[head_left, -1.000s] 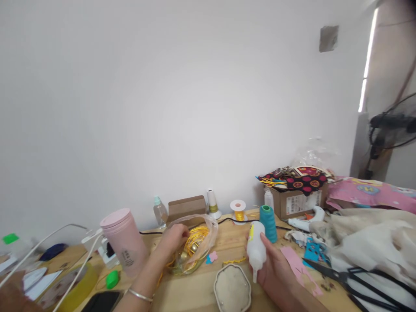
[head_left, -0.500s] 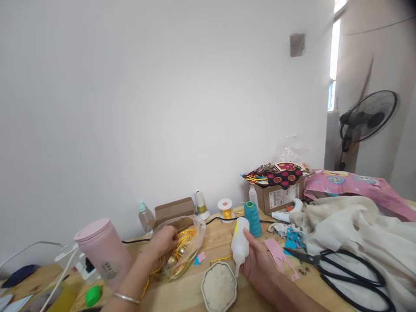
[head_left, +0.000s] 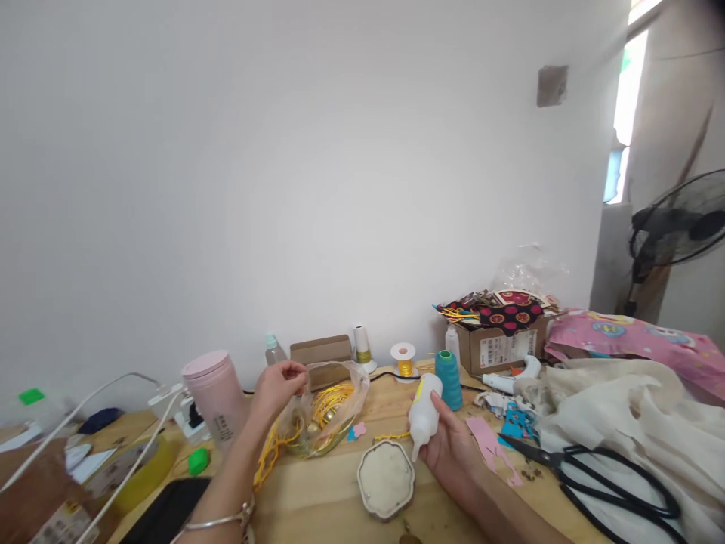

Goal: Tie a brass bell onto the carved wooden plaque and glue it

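Observation:
My left hand (head_left: 279, 387) is closed in a pinch at the left rim of a clear plastic bag (head_left: 358, 389). In the bag lie orange-yellow cords (head_left: 331, 400) and several gold beads or bells; some cord spills out at the left. A white squeeze bottle (head_left: 424, 414) with a yellow label is wrapped in my right hand (head_left: 450, 446), its nozzle tipped downward. Just left of the nozzle tip, a cream scalloped piece (head_left: 387, 480) with a raised rim lies on the table. A short yellow braided cord (head_left: 392, 436) sits at its top edge.
Black scissors (head_left: 600, 476) and cream cloth (head_left: 623, 393) lie at right, near pink felt scraps (head_left: 490, 446). A teal thread cone (head_left: 448, 381) and a yellow spool (head_left: 404, 364) stand behind. At left are a pink canister (head_left: 212, 393), a phone (head_left: 170, 510) and white cables (head_left: 130, 453).
My left hand has lifted out of the cords to the bag's rim. The view has swung left, bringing the phone into sight. The bottle stays in my right hand.

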`<state>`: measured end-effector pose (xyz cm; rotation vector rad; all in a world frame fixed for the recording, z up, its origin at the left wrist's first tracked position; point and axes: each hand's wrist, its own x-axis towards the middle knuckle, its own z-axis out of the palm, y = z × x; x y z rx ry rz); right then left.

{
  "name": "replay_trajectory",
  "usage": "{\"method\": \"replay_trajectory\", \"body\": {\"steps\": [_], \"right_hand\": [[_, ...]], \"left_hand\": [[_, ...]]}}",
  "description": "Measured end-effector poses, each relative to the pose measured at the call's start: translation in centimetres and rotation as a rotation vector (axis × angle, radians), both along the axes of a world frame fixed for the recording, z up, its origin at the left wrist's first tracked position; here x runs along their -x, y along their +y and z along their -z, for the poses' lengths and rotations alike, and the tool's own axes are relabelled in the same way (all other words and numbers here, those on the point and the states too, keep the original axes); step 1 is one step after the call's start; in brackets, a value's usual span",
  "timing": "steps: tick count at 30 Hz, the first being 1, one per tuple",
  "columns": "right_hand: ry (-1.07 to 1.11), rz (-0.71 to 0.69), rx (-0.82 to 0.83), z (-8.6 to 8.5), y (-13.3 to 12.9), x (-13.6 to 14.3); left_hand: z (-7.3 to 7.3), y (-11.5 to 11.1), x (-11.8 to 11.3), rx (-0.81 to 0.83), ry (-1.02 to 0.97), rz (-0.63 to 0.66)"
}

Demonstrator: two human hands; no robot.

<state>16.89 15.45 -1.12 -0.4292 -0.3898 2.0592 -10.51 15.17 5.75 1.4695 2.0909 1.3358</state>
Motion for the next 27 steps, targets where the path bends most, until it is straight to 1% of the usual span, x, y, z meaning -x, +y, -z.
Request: {"method": "replay_trajectory", "body": {"steps": [3,5,7,9,11,14,15,17,20,23,25,27], "right_hand": [[-0.028,0.03,-0.039,0.1,0.0,0.0],[-0.073,0.075,-0.088,0.1,-0.1,0.0],[-0.147,0.139,-0.152,0.1,-0.3,0.0],[-0.252,0.22,-0.222,0.0,-0.4,-0.1],[-0.375,0.323,-0.299,-0.1,-0.4,-0.1],[-0.522,0.45,-0.436,-0.5,-0.3,0.1],[-0.559,0.468,-0.479,-0.7,-0.3,0.2],[-0.631,0.476,-0.557,-1.1,-0.3,0.6],[-0.805,0.461,-0.707,-1.8,-0.3,1.4],[-0.999,0.452,-0.868,-1.9,-0.3,2.1],[-1.082,0.47,-0.917,-1.7,-0.2,2.4],[-1.132,0.506,-0.918,-1.2,-0.1,2.7]], "left_hand": [[-0.4,-1.7,-2.4,-0.144,-0.141,-0.041],[0.0,-2.7,-4.7,-0.196,-0.198,-0.015],[1.2,-3.2,-7.3,-0.186,-0.226,0.071],[3.1,-3.4,-9.5,-0.148,-0.237,0.168],[5.2,-3.3,-10.8,-0.121,-0.248,0.214],[7.7,-3.2,-11.2,-0.102,-0.267,0.241],[8.2,-3.2,-11.1,-0.096,-0.274,0.252],[8.7,-3.3,-10.7,-0.08,-0.282,0.279],[8.8,-3.6,-10.6,-0.063,-0.279,0.312],[8.5,-3.9,-11.0,-0.061,-0.27,0.332],[8.3,-4.0,-11.3,-0.053,-0.246,0.33],[8.2,-4.1,-11.5,-0.037,-0.203,0.309]]}}
